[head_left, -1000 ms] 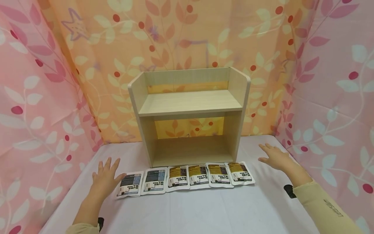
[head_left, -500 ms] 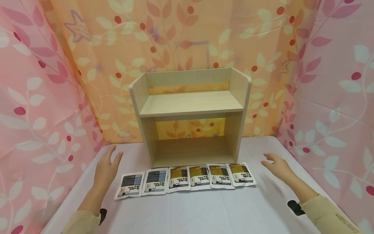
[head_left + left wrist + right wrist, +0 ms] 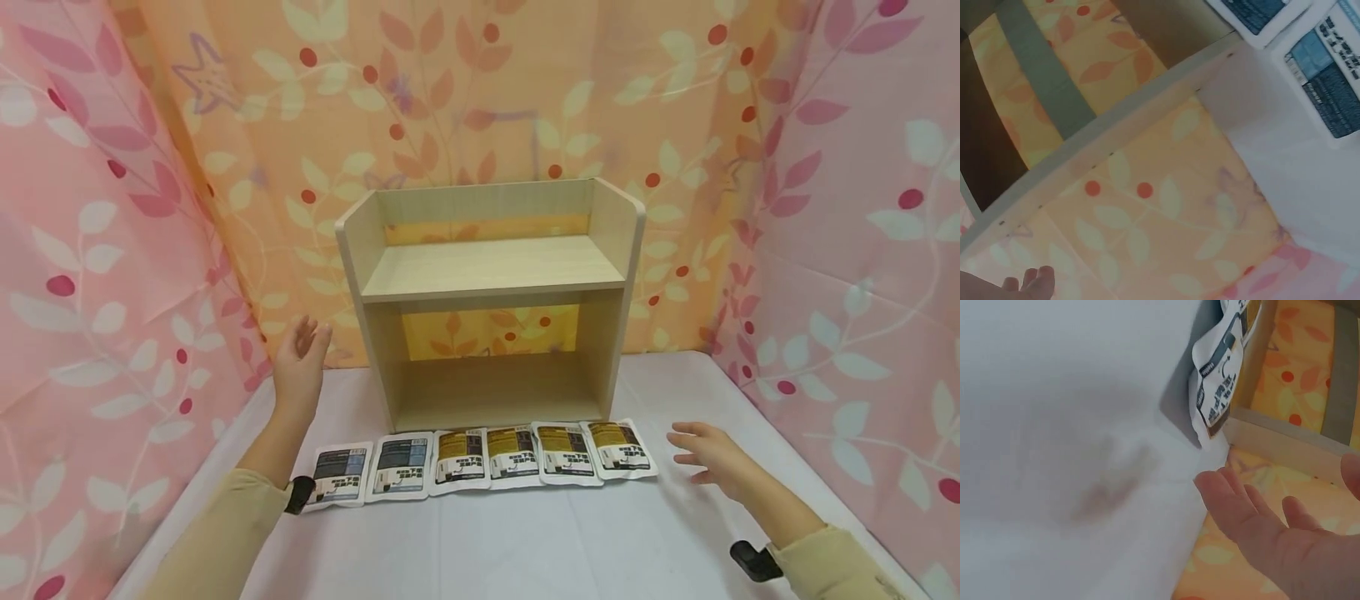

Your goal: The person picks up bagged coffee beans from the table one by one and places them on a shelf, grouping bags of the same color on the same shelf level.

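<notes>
Several flat white pouches lie in a row along the front of a pale wooden shelf [image 3: 491, 292]. Two at the left carry blue-grey labels, such as this blue-labelled pouch [image 3: 400, 465]; the others have gold-brown labels, like the gold-labelled pouch [image 3: 620, 448] at the right end. My left hand [image 3: 298, 367] is raised beside the shelf's left side, fingers loosely bent and holding nothing; its fingertips show at the bottom of the left wrist view. To the right of the row my right hand [image 3: 708, 457] hovers over the table, relaxed with nothing in it, and its fingers spread in the right wrist view.
A white cloth covers the table [image 3: 510, 542]. The shelf has an upper board [image 3: 495, 265] and a lower compartment [image 3: 495, 387]. Floral curtains [image 3: 480, 92] hang behind and at both sides. Black straps are around both wrists.
My left hand has risen up and toward the shelf's left side, turning as it moved. My right hand has lowered and turned slightly. The pouches have stayed in place.
</notes>
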`<state>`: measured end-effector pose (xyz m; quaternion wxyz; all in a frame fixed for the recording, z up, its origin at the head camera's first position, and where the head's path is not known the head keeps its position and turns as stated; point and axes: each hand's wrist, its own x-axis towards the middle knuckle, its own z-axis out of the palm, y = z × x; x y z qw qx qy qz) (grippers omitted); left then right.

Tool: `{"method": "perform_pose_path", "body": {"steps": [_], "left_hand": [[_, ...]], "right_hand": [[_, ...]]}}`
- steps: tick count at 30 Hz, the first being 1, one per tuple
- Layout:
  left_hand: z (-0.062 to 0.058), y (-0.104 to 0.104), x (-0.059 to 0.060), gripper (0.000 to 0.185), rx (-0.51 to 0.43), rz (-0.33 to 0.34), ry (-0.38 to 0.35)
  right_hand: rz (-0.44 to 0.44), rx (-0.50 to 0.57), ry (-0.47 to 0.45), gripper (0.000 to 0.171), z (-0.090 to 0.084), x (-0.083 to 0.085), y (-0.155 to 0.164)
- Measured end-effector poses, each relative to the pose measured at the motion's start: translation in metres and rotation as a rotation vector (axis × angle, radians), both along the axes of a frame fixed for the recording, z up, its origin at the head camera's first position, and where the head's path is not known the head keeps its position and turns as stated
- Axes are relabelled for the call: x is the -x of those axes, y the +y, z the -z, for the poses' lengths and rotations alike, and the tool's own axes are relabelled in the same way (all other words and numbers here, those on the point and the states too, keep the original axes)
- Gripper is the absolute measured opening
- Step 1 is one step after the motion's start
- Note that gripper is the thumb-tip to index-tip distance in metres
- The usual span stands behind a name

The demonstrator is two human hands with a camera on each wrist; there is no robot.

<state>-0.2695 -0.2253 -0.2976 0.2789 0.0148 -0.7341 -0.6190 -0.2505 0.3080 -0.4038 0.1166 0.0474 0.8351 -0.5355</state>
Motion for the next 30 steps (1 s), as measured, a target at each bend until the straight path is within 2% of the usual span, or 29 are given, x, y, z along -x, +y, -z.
{"method": "perform_pose_path", "body": {"steps": [3,8,14,19,24,30], "left_hand": [[-0.007,0.009,0.005,0.061,0.0,0.016,0.029],[-0.012,0.024,0.01,0.057,0.015,-0.012,0.041],[-0.021,0.035,0.019,0.06,-0.035,-0.023,0.081],[-0.032,0.041,0.025,0.062,-0.033,-0.015,0.063],[-0.043,0.039,0.033,0.065,-0.066,-0.026,0.058],[-0.056,0.037,0.039,0.078,-0.081,0.027,0.025]], "right_hand": [[0.003,0.068,-0.037,0.066,0.004,-0.003,-0.001],[0.028,0.173,-0.07,0.064,0.007,-0.005,-0.005],[0.058,0.383,-0.142,0.069,0.013,-0.005,-0.007],[0.131,0.517,-0.194,0.077,0.017,-0.006,-0.007],[0.146,0.622,-0.225,0.074,0.022,-0.009,-0.01],[0.188,0.722,-0.256,0.065,0.026,-0.013,-0.013]]}}
